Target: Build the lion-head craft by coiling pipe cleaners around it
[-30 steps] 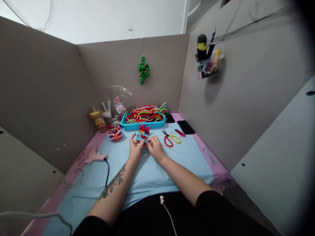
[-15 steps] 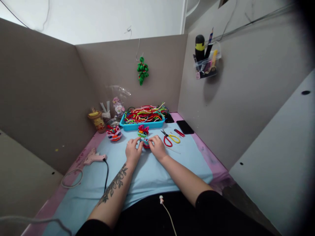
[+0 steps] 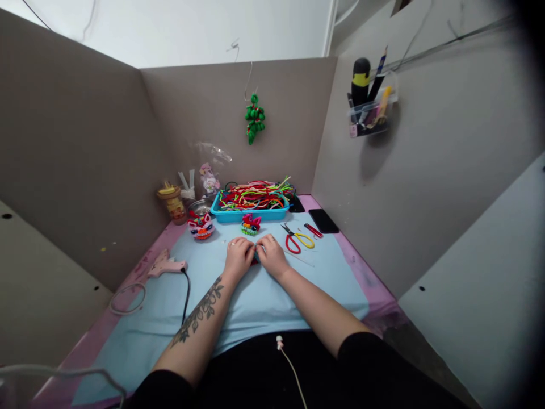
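Note:
My left hand (image 3: 238, 258) and my right hand (image 3: 271, 255) meet over the cloth with fingers bent inward. Both are closed on a small red-and-teal fuzzy craft piece (image 3: 255, 261), mostly covered by the fingers. Just beyond them stands a small multicoloured animal head (image 3: 251, 224), which looks made of fuzzy pipe cleaners. A larger pink, red and orange head (image 3: 201, 226) sits farther left. To the right of my right hand lie open scissors (image 3: 298, 237) with one red and one yellow handle.
A blue tray (image 3: 251, 216) heaped with coloured fuzzy strips stands at the back. A pink glue gun (image 3: 167, 265) and its cord lie left. At right are a red cutter (image 3: 314, 230) and a black phone (image 3: 323, 221). Partitions enclose the table; a clear holder (image 3: 369, 116) hangs right.
My left hand has turned over the craft piece and its fingers have come closer to my right hand's, so less of the piece shows. The whole view has shifted slightly.

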{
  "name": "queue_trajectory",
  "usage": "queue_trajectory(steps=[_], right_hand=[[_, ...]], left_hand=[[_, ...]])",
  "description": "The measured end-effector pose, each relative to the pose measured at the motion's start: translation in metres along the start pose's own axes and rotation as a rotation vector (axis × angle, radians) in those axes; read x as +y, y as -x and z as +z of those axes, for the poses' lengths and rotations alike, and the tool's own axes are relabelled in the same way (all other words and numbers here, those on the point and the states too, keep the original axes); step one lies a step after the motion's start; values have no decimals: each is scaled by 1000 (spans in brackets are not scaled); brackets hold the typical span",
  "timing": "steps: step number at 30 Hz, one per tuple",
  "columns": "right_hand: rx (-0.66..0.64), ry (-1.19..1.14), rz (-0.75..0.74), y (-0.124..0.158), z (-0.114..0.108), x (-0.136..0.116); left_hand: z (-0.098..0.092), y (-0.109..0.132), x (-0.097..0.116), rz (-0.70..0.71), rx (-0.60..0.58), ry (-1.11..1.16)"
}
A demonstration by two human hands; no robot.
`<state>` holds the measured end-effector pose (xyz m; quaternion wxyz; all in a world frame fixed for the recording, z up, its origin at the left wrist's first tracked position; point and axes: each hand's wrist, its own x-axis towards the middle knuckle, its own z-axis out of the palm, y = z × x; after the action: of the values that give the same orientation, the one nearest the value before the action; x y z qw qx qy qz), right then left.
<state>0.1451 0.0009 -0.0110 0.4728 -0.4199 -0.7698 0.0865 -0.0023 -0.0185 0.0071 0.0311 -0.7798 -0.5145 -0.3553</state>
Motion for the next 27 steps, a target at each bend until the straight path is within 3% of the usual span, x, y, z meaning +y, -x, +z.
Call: queue_trajectory(steps=[4, 9, 15, 27], right_hand=[[-56, -120, 76, -3, -1, 1], [-236, -490, 320, -9, -6, 5], [-111, -560, 326, -7, -5, 1], [-164, -715, 396, -6, -1, 0]], left_hand=[[-4, 0, 1, 7, -4, 13], [-3, 0, -1, 28, -11, 77], [2, 0, -1, -40, 43, 118], [1, 1, 0, 3, 62, 121]])
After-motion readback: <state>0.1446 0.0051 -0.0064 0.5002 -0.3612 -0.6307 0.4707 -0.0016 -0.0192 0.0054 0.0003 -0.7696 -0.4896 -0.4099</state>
